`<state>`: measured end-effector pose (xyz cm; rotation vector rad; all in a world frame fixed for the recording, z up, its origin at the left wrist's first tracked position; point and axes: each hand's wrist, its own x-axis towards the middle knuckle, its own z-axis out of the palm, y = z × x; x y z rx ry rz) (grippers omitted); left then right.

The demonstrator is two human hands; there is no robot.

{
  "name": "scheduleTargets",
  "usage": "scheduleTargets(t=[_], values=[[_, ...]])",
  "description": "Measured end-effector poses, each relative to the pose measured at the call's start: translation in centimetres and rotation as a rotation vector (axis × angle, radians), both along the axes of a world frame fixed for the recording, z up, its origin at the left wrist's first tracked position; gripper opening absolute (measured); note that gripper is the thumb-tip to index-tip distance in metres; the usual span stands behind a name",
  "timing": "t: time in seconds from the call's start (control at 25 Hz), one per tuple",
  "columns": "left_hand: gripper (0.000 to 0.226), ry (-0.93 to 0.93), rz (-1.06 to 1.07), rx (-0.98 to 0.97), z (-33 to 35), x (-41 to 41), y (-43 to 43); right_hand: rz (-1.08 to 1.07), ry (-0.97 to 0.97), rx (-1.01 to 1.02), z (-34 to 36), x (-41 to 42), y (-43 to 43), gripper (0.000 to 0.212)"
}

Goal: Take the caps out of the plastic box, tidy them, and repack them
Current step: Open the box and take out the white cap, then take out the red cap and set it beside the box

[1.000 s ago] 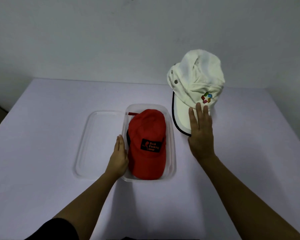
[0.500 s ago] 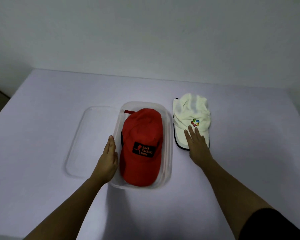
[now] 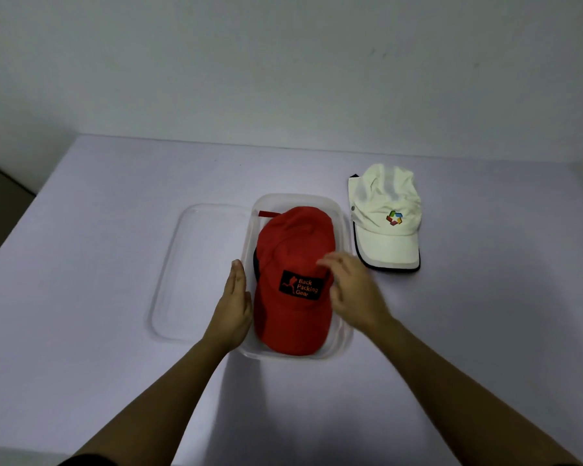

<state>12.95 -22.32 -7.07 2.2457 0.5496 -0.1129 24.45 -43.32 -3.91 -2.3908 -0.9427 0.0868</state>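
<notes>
A red cap with a black "Back Packing Gear" patch lies in the clear plastic box, brim toward me. A dark edge of something shows under its left side. A cream cap with a coloured logo lies flat on the table to the right of the box. My left hand rests flat against the box's left wall, fingers together. My right hand hovers over the red cap's right side, fingers spread and blurred, holding nothing.
The clear lid lies flat on the table, touching the box's left side. The pale purple table ends at a grey wall behind. A dark gap shows past the table's left edge.
My right hand has let go of the cream cap, which now lies on the table, and has moved left over the red cap. My left hand has stayed at the box.
</notes>
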Motion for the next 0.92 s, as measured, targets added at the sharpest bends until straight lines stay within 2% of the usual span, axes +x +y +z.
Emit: scheduleTargets(t=[0.08, 0.2, 0.28, 0.36, 0.44, 0.6, 0.72, 0.8, 0.92], values=[[0.060, -0.004, -0.014, 0.002, 0.4, -0.1, 0.0, 0.153, 0.051, -0.146, 0.6, -3.5, 2.1, 0.059], [0.059, -0.008, -0.032, -0.006, 0.9, -0.1, 0.0, 0.222, 0.203, -0.535, 0.0, -5.4, 3.7, 0.101], [0.060, -0.011, -0.041, -0.018, 1.0, -0.2, 0.0, 0.211, 0.192, -0.650, 0.2, -5.2, 4.5, 0.115], [0.060, -0.013, -0.051, -0.025, 1.1, -0.2, 0.1, 0.207, 0.164, -0.711, 0.4, -5.1, 5.3, 0.120], [0.060, -0.004, -0.071, -0.030, 1.3, -0.3, 0.2, 0.210, 0.173, -0.755, 0.6, -5.3, 5.7, 0.115], [0.062, 0.054, -0.107, -0.019, 1.8, -0.2, 0.2, 0.109, 0.217, -0.662, 2.1, -6.0, 5.7, 0.089], [0.062, -0.023, 0.033, -0.001, 3.6, 0.3, 0.1, -0.017, 0.170, -0.503, 3.1, -7.4, 5.5, 0.074], [0.058, -0.107, 0.175, -0.108, 5.8, 1.0, -0.3, -0.103, 0.060, -0.313, 3.4, -8.4, 5.1, 0.075], [0.055, -0.028, 0.322, -0.370, 9.0, 2.8, -1.1, -0.163, -0.184, -0.121, 4.0, -9.7, 4.2, 0.058]])
